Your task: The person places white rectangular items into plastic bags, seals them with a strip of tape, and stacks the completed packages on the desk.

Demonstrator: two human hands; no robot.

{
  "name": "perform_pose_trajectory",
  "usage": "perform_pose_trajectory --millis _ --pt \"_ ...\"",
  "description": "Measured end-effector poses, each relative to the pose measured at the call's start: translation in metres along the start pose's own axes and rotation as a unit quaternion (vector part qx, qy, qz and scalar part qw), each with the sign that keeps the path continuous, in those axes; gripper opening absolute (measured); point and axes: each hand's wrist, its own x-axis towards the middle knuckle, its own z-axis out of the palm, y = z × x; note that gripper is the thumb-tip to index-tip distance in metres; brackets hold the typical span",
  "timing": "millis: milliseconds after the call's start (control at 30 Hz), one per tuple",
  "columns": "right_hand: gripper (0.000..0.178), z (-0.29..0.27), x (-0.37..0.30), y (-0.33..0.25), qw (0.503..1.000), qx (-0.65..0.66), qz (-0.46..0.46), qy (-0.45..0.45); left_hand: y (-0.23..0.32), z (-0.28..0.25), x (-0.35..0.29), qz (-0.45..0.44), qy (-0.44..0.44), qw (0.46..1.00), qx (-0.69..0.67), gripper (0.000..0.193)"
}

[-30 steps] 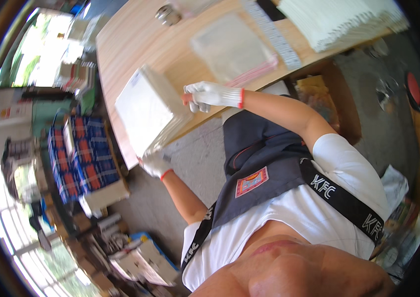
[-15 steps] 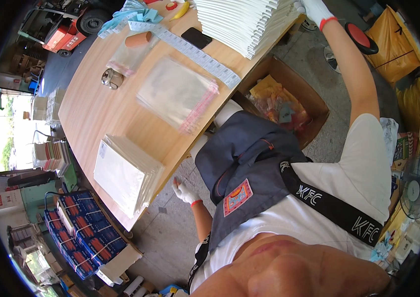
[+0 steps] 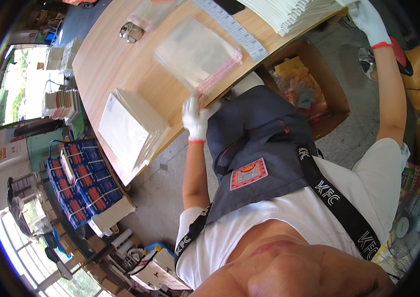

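My left hand [image 3: 195,119], in a white glove with a red cuff, is raised at the table's near edge. Its fingers, partly stretched, reach the lower corner of a pile of clear plastic bags [image 3: 187,49] with a pink edge strip. At the upper right, my gloved right hand [image 3: 368,24] is closed on the edge of a white flat piece [image 3: 347,2] beside a tall stack of white flat pieces [image 3: 294,12]. The top frame edge cuts off much of that piece. Left of my left hand, a stack of white packets in clear film [image 3: 125,123] lies on the table.
The wooden table [image 3: 101,59] also bears an open can [image 3: 130,32], a printed label strip [image 3: 234,29] and a black phone [image 3: 229,5]. Below its edge stands a cardboard box [image 3: 336,89] of plastic scraps. Blue cartons [image 3: 91,173] are piled at the left.
My left hand has risen from beside the table to the plastic bags. My right hand has drawn away from the stack's edge, toward me. The view has shifted, moving the table up and right.
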Motion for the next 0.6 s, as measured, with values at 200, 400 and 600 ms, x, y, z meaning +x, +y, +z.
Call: perform_pose_trajectory --millis 200,400,600 --pt "0.027 -0.077 0.027 0.026 0.993 -0.006 -0.075 -0.086 -0.003 0.020 0.077 -0.007 -0.196 0.947 0.255 0.023" --pt "0.047 -0.066 -0.054 0.120 0.936 -0.133 0.140 -0.295 -0.007 0.023 0.100 -0.112 -0.244 0.906 0.326 0.028" --pt "0.045 -0.072 -0.088 0.235 0.885 -0.041 0.356 -0.296 -0.033 0.025 0.092 -0.041 -0.172 0.961 0.211 0.019"
